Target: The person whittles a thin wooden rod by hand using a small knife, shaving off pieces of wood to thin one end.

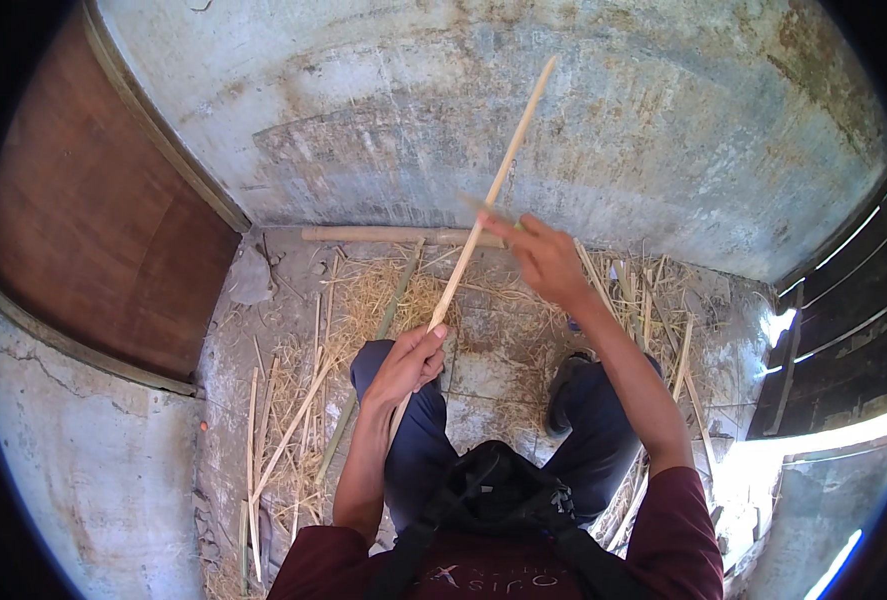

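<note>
A long, pale bamboo strip (511, 158) slants up and to the right in front of me, its narrow tip over the wall. My left hand (406, 368) is closed round its lower part, above my left knee, and the lower end runs down past my wrist. Farther up, my right hand (545, 262) grips what looks like a knife (475, 206), smeared by motion. Its blade crosses the strip and points left. The knife's handle is mostly hidden in my fingers, and I cannot tell whether the edge is cutting in.
Thin shavings (363, 290) lie heaped on the floor between several loose strips (293, 425). A bamboo pole (348, 234) rests along the foot of the stained wall (363, 150). A brown door (103, 200) stands left, dark slatted boards (833, 310) right.
</note>
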Available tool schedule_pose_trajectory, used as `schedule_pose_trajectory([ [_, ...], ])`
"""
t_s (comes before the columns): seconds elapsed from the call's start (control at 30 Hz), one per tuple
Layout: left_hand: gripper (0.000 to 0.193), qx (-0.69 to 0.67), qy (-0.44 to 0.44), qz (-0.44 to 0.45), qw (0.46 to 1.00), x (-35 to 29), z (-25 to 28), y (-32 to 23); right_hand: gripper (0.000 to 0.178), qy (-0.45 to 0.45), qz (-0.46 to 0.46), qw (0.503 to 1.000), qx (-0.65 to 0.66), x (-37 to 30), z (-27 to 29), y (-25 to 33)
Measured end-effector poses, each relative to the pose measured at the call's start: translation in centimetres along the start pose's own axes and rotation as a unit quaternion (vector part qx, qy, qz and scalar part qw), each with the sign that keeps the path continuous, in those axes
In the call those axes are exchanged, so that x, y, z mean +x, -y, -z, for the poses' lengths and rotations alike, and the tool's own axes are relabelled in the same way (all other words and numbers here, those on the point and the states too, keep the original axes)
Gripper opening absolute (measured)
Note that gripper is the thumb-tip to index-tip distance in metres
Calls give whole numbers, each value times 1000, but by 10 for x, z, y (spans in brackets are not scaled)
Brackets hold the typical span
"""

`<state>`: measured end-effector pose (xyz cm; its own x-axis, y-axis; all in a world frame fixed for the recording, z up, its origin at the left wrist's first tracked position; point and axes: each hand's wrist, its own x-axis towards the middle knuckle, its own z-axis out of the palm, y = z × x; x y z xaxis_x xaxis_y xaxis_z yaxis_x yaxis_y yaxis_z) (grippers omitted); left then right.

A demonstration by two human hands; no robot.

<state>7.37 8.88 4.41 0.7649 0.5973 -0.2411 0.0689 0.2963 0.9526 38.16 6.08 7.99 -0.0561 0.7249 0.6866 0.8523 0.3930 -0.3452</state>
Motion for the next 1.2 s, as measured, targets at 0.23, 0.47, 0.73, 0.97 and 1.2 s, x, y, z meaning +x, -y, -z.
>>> schedule_pose_trajectory([
  [0.23, 47, 49, -12, -11, 999, -1, 1, 7, 66, 3, -22, 1000, 8, -9, 5, -2],
  [0.47, 44, 72, -29, -38, 996, -2, -5, 8, 64, 33, 59, 996, -62, -13, 2, 13],
  [0.73, 44, 13, 6, -25, 1000, -6, -2, 0, 65, 21, 53, 998, -37, -3, -1, 7],
  [0.97, 42, 4, 20, -32, 999, -6, 3, 8, 68, 26, 83, 996, -28, -13, -6, 20],
  [1.2, 41, 47, 31, -40, 998, -3, 0, 8, 68, -24, -28, 999, -10, -3, 13, -16],
])
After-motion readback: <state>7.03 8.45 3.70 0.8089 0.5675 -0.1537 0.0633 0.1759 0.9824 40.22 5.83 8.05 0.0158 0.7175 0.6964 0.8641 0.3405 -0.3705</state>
